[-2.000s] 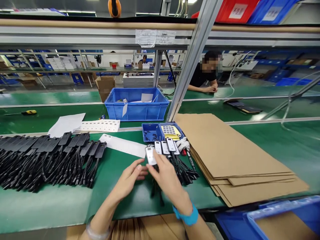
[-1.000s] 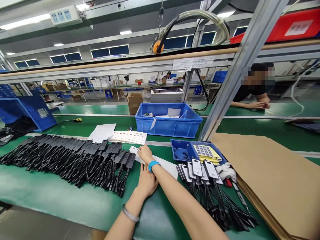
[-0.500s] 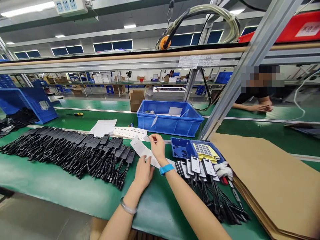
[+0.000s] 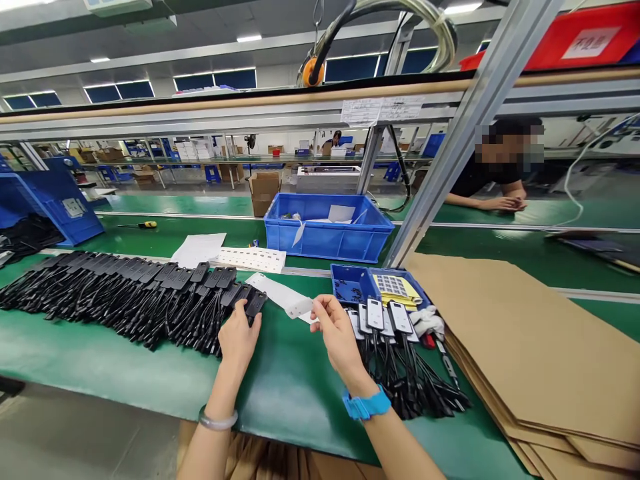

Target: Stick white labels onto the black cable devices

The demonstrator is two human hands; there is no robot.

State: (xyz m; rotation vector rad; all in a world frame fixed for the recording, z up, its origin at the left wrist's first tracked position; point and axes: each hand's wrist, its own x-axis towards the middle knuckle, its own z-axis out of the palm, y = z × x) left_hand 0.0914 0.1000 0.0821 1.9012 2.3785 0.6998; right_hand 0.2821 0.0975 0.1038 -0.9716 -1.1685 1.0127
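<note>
My left hand [image 4: 239,339] is at the near right end of a long row of black cabled modules [image 4: 173,277]. Its thumb and fingers close around an end module [image 4: 257,302], partly hidden by the hand. My right hand [image 4: 336,330] pinches a white label [image 4: 299,307] between thumb and fingers. That label overlaps a white backing strip [image 4: 273,288] on the bench; whether the two are still joined I cannot tell. To the right of this hand lie several modules with white labels on their faces [image 4: 375,313], their black cables [image 4: 415,387] trailing toward me.
Behind the hands stand a large blue bin [image 4: 327,243] and a small blue tray [image 4: 345,272] with black parts. Brown cardboard sheets [image 4: 525,333] cover the right side. A slanted metal post [image 4: 450,160] rises there. Across the bench a person leans on folded arms [image 4: 493,202].
My left hand has gone from the white strip leftward to the black modules. My right hand has come back toward me and to the right, with the white label at its fingertips. The view has shifted slightly.
</note>
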